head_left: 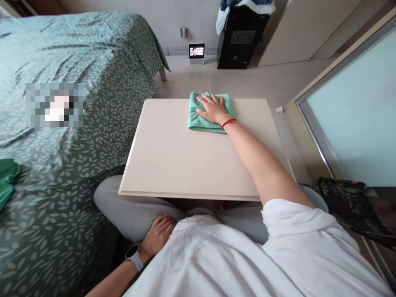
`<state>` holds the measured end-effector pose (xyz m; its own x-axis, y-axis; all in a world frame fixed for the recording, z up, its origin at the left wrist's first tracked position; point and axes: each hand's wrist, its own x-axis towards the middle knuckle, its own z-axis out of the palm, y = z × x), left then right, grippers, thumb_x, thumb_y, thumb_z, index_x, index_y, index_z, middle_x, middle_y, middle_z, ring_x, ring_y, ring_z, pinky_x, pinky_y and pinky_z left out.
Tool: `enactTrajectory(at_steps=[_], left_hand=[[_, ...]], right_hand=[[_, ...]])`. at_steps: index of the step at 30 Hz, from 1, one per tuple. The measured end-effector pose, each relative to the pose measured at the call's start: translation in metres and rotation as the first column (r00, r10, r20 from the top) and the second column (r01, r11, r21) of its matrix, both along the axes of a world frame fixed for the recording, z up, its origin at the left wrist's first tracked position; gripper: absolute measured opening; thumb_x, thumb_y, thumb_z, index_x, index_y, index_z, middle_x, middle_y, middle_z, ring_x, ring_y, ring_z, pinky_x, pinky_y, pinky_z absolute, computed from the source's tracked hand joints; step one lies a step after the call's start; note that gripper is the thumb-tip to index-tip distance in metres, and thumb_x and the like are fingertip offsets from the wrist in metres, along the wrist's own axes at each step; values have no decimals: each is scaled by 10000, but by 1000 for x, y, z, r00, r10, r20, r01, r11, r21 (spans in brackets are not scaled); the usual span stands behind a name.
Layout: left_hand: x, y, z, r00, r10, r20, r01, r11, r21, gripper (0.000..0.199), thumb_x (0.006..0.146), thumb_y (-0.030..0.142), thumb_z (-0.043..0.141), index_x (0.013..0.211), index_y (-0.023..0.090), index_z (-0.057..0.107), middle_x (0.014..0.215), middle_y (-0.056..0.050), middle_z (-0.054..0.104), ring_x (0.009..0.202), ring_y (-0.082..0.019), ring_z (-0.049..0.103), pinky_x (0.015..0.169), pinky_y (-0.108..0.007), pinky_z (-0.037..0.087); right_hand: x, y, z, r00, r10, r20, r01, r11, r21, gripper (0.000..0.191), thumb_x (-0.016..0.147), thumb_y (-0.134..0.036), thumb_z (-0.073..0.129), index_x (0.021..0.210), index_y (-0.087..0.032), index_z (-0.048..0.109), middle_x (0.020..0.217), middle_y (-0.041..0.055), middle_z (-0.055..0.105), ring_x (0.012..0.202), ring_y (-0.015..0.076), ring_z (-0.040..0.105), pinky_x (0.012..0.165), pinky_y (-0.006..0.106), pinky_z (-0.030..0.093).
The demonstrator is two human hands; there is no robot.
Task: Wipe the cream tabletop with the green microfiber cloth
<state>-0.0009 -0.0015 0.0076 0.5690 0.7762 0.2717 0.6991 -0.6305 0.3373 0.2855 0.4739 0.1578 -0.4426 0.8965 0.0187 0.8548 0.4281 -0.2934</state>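
Observation:
A folded green cloth [195,119] lies flat at the far edge of a cream table [173,156]. My right hand [212,109] rests on top of the cloth with its fingers spread, and a red string is round that wrist. Down on my left thigh lies my left hand [158,234], palm down with nothing seen in it. Its fingers lie flat and fairly close together. A watch with a pale strap is on the left wrist.
A bed with a green leaf-patterned cover [102,90] stands at the left. Beyond the table are a small lit screen [196,51] on the floor and a black cabinet [239,43]. A frosted panel [355,103] stands at the right.

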Motion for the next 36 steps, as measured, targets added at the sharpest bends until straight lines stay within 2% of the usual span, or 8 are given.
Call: enactTrajectory(at_steps=[4,9,13,17,21,25,29,36], left_hand=[[1,-2,-1,1000,10,2,-10,1000,-9,389,1265,260,296,1267,202,681,1194,-20,822,1147,-170,751,1190,-385,407],[2,-2,-1,1000,21,19,-20,1000,-24,371,1254,262,314,1249,207,681,1204,-19,816,1141,-172,752,1192,-391,409],[1,0,-1,1000,8,25,-7,1000,-18,334,1228,230,355,1253,208,688,1192,-20,814,1134,-181,746,1183,-395,406],[1,2,0,999,0,35,0,1000,-5,309,1205,203,377,1230,212,685,1187,-21,809,1128,-187,739,1194,-397,395],[2,3,3,999,1,36,0,1000,-7,306,1178,177,393,1227,214,692,1178,-15,807,1113,-185,738,1183,-395,407],[3,4,5,1000,6,28,-5,1000,-9,314,1189,195,388,1217,206,701,1176,-14,814,1108,-183,746,1180,-395,412],[3,4,5,1000,10,23,-10,1000,-16,366,1216,221,341,1229,216,706,1183,-17,817,1114,-185,751,1172,-399,420],[0,0,0,1000,9,4,-9,1000,-16,365,1239,234,330,1269,209,693,1209,-27,819,1141,-186,748,1172,-404,419]], right_hand=[[1,14,-5,997,-58,-49,60,998,32,783,1128,-487,429,1837,-157,466,1912,197,395,1740,522,346,1352,913,168],[1,-15,4,997,-54,61,54,999,-6,804,1145,-488,416,1891,-191,364,1978,163,232,1807,529,188,1367,913,132],[8,-74,9,989,77,126,-73,997,-39,833,1164,-604,437,1907,-242,331,1991,158,164,1822,530,138,1368,910,133],[23,-150,3,969,215,118,-215,977,-18,989,1111,-797,506,1909,-241,326,1973,201,198,1811,558,155,1360,919,151],[43,-225,-4,946,303,113,-302,953,-18,1101,1010,-866,649,1902,-288,361,1961,183,245,1806,567,183,1380,908,164],[65,-261,-12,945,317,80,-318,948,8,1098,976,-860,695,1892,-340,387,1951,152,280,1799,563,222,1381,912,194],[80,-226,-19,961,267,66,-269,963,26,996,1022,-852,623,1878,-391,410,1946,122,324,1789,546,267,1375,901,222],[77,-73,-13,999,12,48,-11,1000,-15,937,1125,-768,470,1891,-238,369,1972,200,225,1790,587,184,1307,977,159]])
